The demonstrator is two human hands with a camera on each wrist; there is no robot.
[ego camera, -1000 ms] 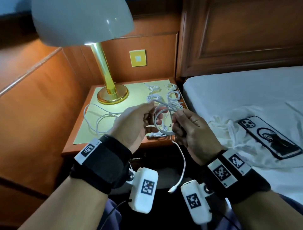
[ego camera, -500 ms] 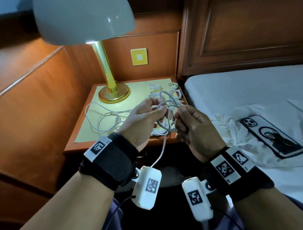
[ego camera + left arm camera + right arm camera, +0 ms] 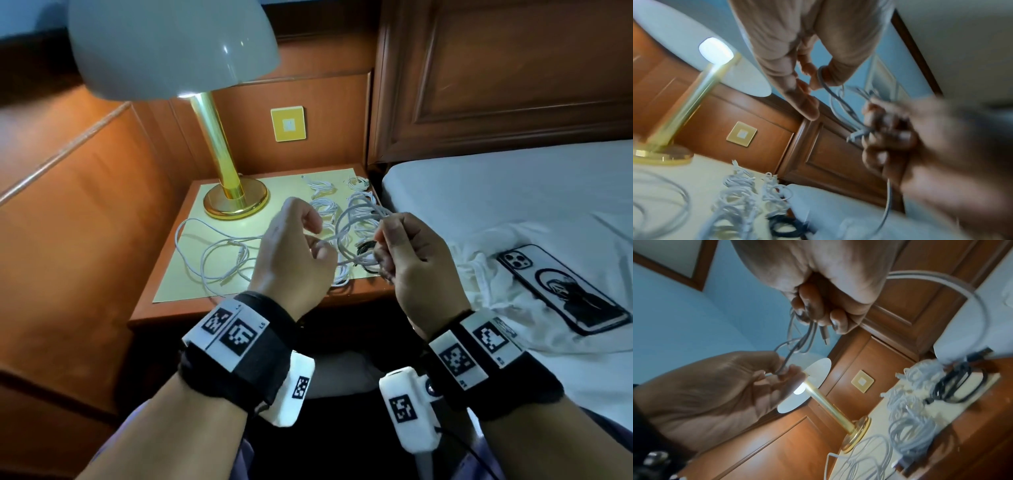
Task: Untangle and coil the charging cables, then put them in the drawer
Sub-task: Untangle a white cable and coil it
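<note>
Currently the right hand (image 3: 416, 263) clamps the gathered loops of a white cable (image 3: 356, 226) in curled fingers above the front of the nightstand (image 3: 164, 308), while the left hand (image 3: 291, 260) pinches that cable's free strand between thumb and fingertips, just beside and to the left. The strand runs roughly left-to-right between the two grips, coil plane near upright, so the left hand is the one placed to feed the next wrap. Finished coils (image 3: 323, 209) and one loose cable (image 3: 219, 257) lie on the nightstand beyond; no drawer visible.
</note>
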